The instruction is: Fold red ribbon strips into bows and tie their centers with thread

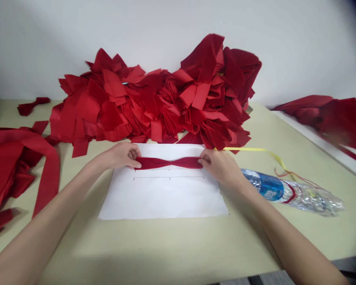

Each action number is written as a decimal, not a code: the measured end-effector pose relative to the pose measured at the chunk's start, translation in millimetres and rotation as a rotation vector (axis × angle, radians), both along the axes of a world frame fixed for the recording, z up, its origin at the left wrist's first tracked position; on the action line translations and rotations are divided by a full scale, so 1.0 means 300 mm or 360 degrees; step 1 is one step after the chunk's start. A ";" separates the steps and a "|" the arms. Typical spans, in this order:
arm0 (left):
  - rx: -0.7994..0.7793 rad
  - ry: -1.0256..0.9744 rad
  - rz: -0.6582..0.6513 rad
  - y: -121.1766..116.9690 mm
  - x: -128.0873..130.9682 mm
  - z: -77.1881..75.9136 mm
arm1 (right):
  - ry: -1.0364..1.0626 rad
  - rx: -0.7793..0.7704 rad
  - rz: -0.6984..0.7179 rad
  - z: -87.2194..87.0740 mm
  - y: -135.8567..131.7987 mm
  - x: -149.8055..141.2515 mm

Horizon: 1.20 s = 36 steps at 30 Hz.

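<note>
A dark red ribbon bow [156, 163], pinched narrow at its middle, is stretched flat between my two hands. My left hand [126, 155] grips its left end between thumb and fingers. At the other end, my right hand [218, 161] pinches the bow's right tip. Beneath it lies a white paper sheet [166, 202] with ruled black lines carrying end and centre ticks. The bow rests along the uppermost visible line, near the sheet's top edge.
A big heap of red ribbon pieces [148, 103] stands behind the sheet. Long red ribbon [49, 166] lies to the left, with a single small bow [32, 106] beyond. At right are a crumpled plastic bottle [296, 192], a yellow ribbon [246, 149] and another red pile [329, 118].
</note>
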<state>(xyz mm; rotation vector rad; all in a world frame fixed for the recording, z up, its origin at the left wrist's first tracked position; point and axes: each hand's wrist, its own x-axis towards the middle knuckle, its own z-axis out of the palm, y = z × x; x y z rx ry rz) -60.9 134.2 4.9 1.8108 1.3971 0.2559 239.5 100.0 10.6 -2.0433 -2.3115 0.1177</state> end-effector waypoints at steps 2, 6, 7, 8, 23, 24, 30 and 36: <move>-0.0021 0.0008 -0.0004 0.003 -0.002 -0.001 | 0.0002 0.0003 -0.0001 -0.005 0.002 0.004; -0.0080 -0.0006 -0.0003 0.008 -0.005 -0.001 | 0.0040 0.0072 0.0001 -0.004 -0.004 0.004; -0.0085 -0.0008 -0.0006 0.009 -0.005 -0.002 | 0.0076 0.0172 0.0025 0.000 -0.008 -0.002; -0.0082 -0.0011 -0.0013 0.008 -0.004 -0.003 | 0.0127 0.0295 0.0074 0.003 -0.013 -0.011; 0.0465 -0.0072 -0.0059 -0.018 0.017 0.104 | 0.0395 0.0337 0.0917 -0.003 -0.007 -0.164; 0.0500 -0.0096 -0.0108 -0.033 0.032 0.118 | 0.0442 0.0324 0.0905 0.004 -0.015 -0.163; 0.0370 0.0092 -0.0514 -0.113 0.122 0.137 | 0.0605 0.0298 0.0956 0.020 -0.044 -0.161; 0.0249 0.0088 -0.0502 -0.091 0.108 0.129 | 0.0646 0.0279 0.0945 0.030 -0.025 -0.113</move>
